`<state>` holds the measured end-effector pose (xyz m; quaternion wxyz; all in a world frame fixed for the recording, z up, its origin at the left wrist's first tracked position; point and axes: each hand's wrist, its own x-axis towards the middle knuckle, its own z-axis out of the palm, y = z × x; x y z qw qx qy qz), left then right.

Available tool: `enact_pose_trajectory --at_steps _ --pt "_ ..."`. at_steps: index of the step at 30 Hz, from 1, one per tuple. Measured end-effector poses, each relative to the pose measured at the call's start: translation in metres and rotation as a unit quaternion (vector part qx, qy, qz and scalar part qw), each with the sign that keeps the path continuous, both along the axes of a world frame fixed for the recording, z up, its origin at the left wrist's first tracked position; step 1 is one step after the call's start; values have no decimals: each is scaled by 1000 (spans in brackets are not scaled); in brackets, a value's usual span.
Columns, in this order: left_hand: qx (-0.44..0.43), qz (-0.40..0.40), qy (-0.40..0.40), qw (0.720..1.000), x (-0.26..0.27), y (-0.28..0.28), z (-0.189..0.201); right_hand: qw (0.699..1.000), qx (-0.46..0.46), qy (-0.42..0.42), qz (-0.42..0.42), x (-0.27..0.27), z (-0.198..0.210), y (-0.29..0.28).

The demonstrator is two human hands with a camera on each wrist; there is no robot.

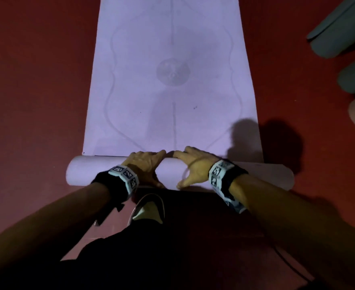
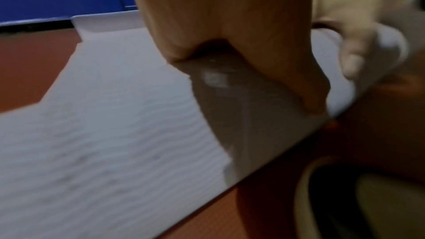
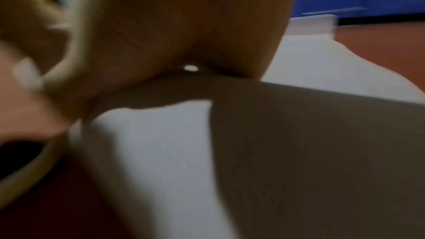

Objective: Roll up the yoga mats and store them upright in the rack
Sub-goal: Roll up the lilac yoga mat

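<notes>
Lavender yoga mat (image 1: 172, 80) lying partly rolled on the red floor (image 1: 36, 80).
The person's left hand (image 1: 145, 166) and right hand (image 1: 195, 166) are pressing side by side on the middle of the rolled portion (image 1: 93, 170), fingers spread over it, clasping nothing; the flat remainder is extending away from them.

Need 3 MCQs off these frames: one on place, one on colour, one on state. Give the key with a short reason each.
1. Where on the mat do the left hand and right hand rest?
A) its rolled near end
B) its flat far end
C) off it entirely

2. What colour is that mat?
A) teal
B) lilac
C) black

3. How far is it rolled?
A) not at all
B) partly
C) fully

Key:
1 A, both hands lie side by side on top of the roll.
2 B, it reads pale lilac against the red floor.
3 B, there is a roll at the near end and the rest lies flat.
</notes>
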<state>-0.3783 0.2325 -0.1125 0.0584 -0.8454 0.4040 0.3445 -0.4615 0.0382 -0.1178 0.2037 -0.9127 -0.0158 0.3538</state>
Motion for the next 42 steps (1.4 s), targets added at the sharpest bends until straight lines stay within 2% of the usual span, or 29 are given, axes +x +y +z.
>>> enact_pose_trajectory --at_steps 2,5,9,12,15,17,20,22,25,29,32,35,38,42 --pt "11 4 -1 1000 7 -4 4 994 -73 -68 47 -13 4 4" --pt "25 12 4 1000 7 -6 5 990 -106 -83 51 -16 0 12" --pt "32 28 24 999 8 -2 4 999 -31 2 31 9 0 3" --pt "6 -17 -31 999 0 5 1 998 16 52 -5 21 6 -6" --pt "-2 -7 -52 999 -3 5 -2 996 51 72 -8 23 6 -9" --pt "-1 -2 -25 1000 6 -2 0 998 25 51 1 18 10 -9" --pt "10 13 6 1000 17 -6 7 996 -61 -38 50 1 8 -3" --pt "27 25 21 999 14 -3 7 994 -76 -44 57 -5 5 6" --pt "27 30 25 999 5 3 7 998 -46 1 47 4 6 7" --pt "12 1 -6 1000 -9 15 5 995 48 87 21 20 8 2" --pt "16 7 10 1000 -14 16 3 990 53 125 25 15 4 6" --pt "21 31 49 998 -2 11 8 997 10 72 6 5 7 12" --pt "20 59 84 995 -1 14 12 999 -29 5 41 -6 6 31" --pt "26 18 25 999 -14 19 10 999 -14 34 22 4 4 32"
